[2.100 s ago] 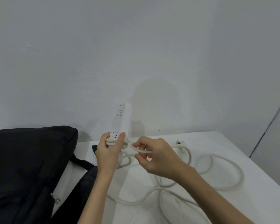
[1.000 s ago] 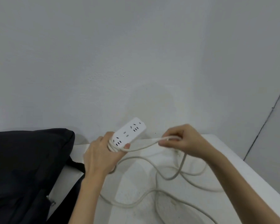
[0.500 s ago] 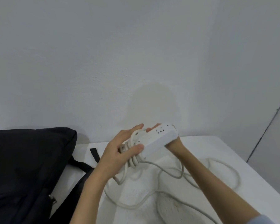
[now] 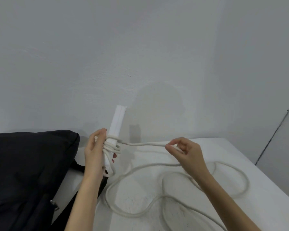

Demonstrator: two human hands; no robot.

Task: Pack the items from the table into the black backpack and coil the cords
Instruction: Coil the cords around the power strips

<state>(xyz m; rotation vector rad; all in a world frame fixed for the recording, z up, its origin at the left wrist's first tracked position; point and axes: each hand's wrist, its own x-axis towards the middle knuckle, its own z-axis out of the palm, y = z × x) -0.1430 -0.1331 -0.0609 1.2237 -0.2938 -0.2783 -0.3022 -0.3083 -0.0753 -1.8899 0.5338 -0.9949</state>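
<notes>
1. Two hands work one white cord (image 4: 150,165) above a white desk (image 4: 250,165).
2. Left hand (image 4: 94,152): fingers curled round the lower half of a white power strip (image 4: 115,125), gripping it. The strip stands nearly upright, tilted slightly right, its upper end clear of the hand.
3. Several turns of cord sit wrapped round the strip just beside the left fingers.
4. Right hand (image 4: 187,151): thumb and forefinger pinch the cord, remaining fingers loosely curled. The cord runs taut from the wraps to this pinch.
5. Remaining cord lies in loose loops on the desk, below and right of the hands.
6. Backpack (image 4: 28,165): black, on the desk's left side, beside the left forearm. A metal buckle (image 4: 54,205) shows on its strap.
7. No legible writing or brand on any item.
</notes>
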